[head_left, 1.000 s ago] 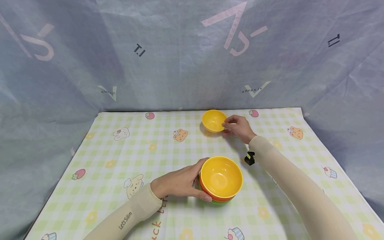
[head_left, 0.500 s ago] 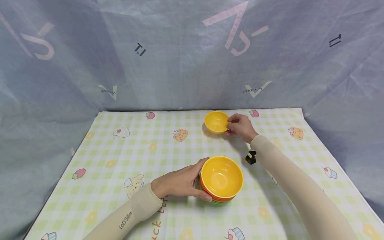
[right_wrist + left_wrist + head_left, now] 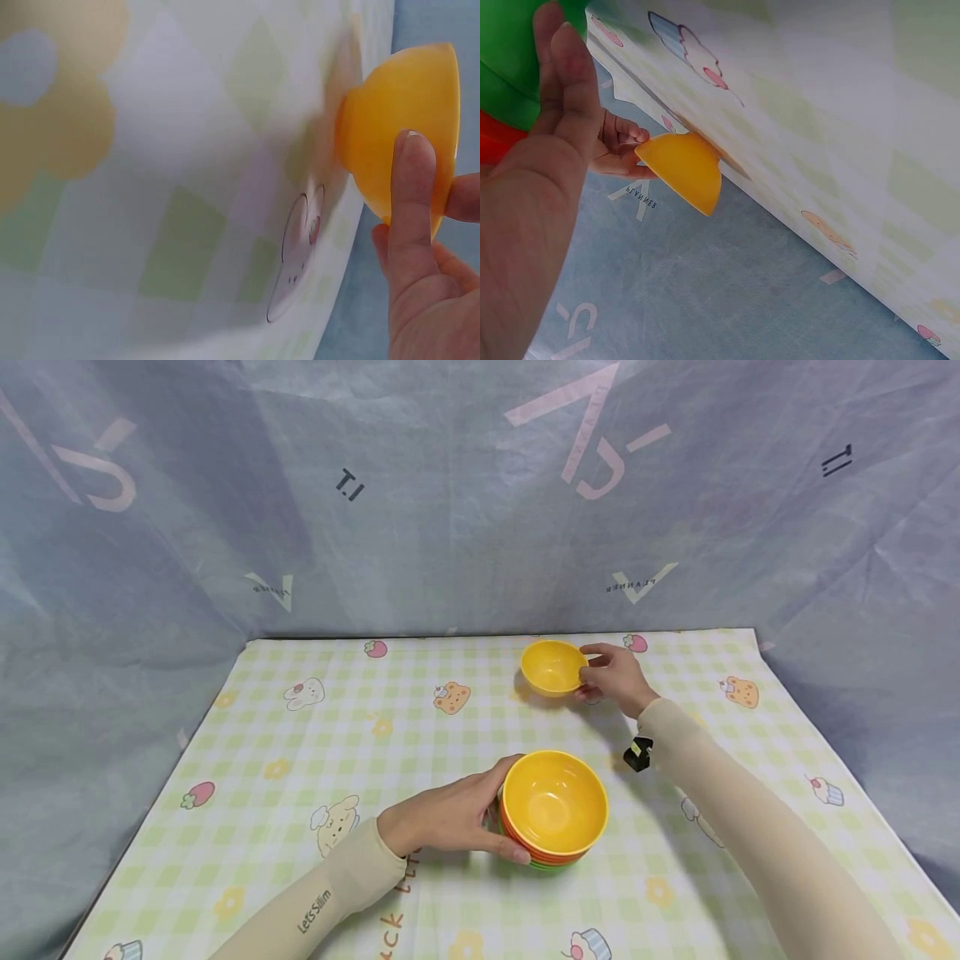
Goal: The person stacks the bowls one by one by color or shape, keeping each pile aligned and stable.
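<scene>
Near the front middle in the head view is a stack of bowls (image 3: 553,806), with yellow uppermost and orange and green edges beneath. My left hand (image 3: 457,814) grips its left side, thumb at the front and fingers behind. Towards the back, my right hand (image 3: 618,678) pinches the right rim of a single yellow bowl (image 3: 551,668). Up close in the right wrist view, the thumb or a finger (image 3: 412,180) lies along the wall of this yellow bowl (image 3: 405,105). Its base is at or just above the cloth; I cannot tell which. The left wrist view shows green and orange bowls (image 3: 510,67) beside the left palm.
A green-and-white checked tablecloth (image 3: 300,810) with printed cartoon figures covers the table. A grey-blue fabric curtain (image 3: 450,527) hangs behind the back edge and along both sides. A small black item (image 3: 638,754) sits at the right sleeve's cuff.
My right hand has drawn the single yellow bowl a little to the right and slightly nearer. The left hand and the stack have stayed in place.
</scene>
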`<state>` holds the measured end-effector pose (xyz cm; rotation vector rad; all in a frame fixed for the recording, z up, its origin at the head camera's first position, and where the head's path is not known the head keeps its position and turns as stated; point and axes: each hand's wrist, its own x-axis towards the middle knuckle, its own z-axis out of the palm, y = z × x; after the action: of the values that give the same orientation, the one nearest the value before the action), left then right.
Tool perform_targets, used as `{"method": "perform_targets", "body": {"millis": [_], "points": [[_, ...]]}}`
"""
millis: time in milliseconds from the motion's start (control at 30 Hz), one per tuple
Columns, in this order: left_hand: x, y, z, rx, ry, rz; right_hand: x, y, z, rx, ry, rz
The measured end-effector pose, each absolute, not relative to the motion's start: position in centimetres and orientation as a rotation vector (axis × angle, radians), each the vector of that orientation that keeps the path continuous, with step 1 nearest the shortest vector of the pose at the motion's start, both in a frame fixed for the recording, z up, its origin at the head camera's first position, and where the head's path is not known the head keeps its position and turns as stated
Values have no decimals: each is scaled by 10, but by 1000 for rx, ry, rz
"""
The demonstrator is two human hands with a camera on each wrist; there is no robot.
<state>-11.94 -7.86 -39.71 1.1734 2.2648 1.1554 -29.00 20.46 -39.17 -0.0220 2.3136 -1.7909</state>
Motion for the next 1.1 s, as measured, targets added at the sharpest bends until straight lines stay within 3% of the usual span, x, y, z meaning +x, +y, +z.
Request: {"method": "perform_targets", "body": {"millis": [1100], "points": [[-118,-78,-396,1158,2256,1174,-225,230,-329,-293,2526,-1598]]}}
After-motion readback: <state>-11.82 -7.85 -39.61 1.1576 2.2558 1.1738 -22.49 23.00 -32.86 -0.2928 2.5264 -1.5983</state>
